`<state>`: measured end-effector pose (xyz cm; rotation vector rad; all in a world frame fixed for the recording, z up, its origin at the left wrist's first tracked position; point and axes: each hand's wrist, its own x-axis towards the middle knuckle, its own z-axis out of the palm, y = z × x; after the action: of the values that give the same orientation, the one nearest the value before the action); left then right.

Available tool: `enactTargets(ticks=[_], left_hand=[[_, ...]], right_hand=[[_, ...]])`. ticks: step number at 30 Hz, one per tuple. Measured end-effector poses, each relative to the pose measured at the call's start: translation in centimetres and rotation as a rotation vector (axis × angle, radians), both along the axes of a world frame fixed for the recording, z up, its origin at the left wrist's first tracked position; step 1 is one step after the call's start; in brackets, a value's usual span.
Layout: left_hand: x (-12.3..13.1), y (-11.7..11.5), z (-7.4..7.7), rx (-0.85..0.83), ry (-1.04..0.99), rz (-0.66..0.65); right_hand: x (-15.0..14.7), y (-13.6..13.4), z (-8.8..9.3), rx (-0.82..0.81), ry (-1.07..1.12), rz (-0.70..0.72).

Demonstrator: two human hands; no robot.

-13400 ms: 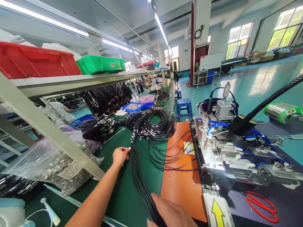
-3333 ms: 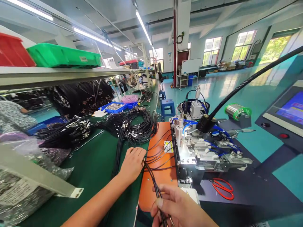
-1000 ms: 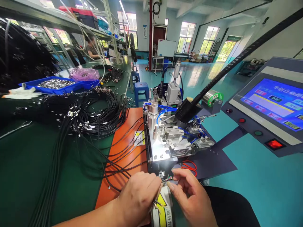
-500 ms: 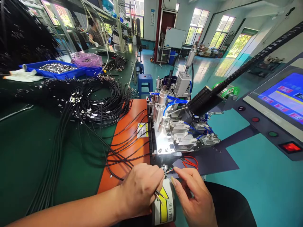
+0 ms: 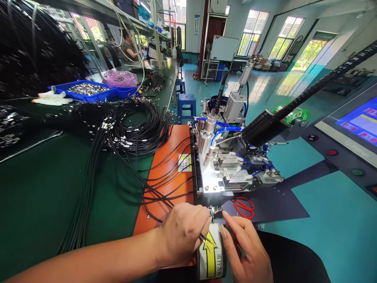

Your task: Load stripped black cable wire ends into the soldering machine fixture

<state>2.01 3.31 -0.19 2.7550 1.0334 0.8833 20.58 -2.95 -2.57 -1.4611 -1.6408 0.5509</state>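
My left hand [image 5: 187, 228] is closed around several black cables [image 5: 203, 237]. Their stripped ends, with thin coloured wires [image 5: 217, 212], stick out beyond my fingers, one towards my right hand and others downward. My right hand [image 5: 247, 249] is just right of them, its thumb and forefinger apart. The forefinger tip is at or very near the coloured wire ends; contact is hard to tell. Below the hands is a rounded machine part with a yellow arrow label [image 5: 211, 257]. Just ahead stands a metal machine [image 5: 215, 165] with blue air tubes, its lamp lighting the front plate.
Red-handled scissors [image 5: 244, 207] lie on the machine's dark base. Left are an orange plate [image 5: 173, 157], coiled black cables [image 5: 138, 133] and blue trays [image 5: 110, 94] of small metal parts. A control panel [image 5: 347, 133] stands right. Another person [image 5: 129, 47] sits far back.
The whole view has shifted a little, with the scene moving right in the picture. Both hands keep nearly the same pose, and the left still grips the cables.
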Motion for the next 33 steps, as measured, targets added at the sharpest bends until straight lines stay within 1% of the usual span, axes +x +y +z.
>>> enactTargets(ticks=[3, 7, 13, 17, 18, 20, 24, 26, 28, 33], left_hand=[[0.0, 0.0, 0.0, 0.009, -0.012, -0.001], [0.1, 0.0, 0.0, 0.014, -0.013, 0.004], [0.1, 0.0, -0.1, 0.021, -0.005, 0.026], [0.1, -0.1, -0.2, 0.009, 0.0, 0.028], [0.1, -0.1, -0.2, 0.003, 0.004, 0.028], [0.0, -0.1, -0.3, -0.002, 0.012, 0.031], [-0.1, -0.1, -0.4, -0.001, 0.003, 0.004], [-0.2, 0.0, -0.3, -0.01, -0.001, -0.012], [-0.1, 0.1, -0.1, -0.017, -0.004, -0.018], [-0.2, 0.0, 0.5, -0.011, 0.015, -0.019]], right_hand=[[0.0, 0.0, -0.1, 0.003, 0.006, 0.001], [0.0, 0.4, 0.0, 0.017, -0.006, -0.041], [-0.2, 0.3, -0.3, 0.051, 0.008, -0.005], [-0.2, 0.4, -0.3, 0.046, 0.059, -0.028], [-0.3, 0.5, -0.1, 0.021, 0.086, -0.038], [-0.3, 0.9, 0.4, -0.078, 0.163, -0.046], [-0.3, 2.0, 1.3, -0.331, 0.356, 0.007], [-0.2, 2.3, 1.4, -0.394, 0.409, 0.025], [0.0, 2.4, 1.4, -0.392, 0.41, 0.032], [-0.2, 2.2, 1.2, -0.236, 0.279, 0.031]])
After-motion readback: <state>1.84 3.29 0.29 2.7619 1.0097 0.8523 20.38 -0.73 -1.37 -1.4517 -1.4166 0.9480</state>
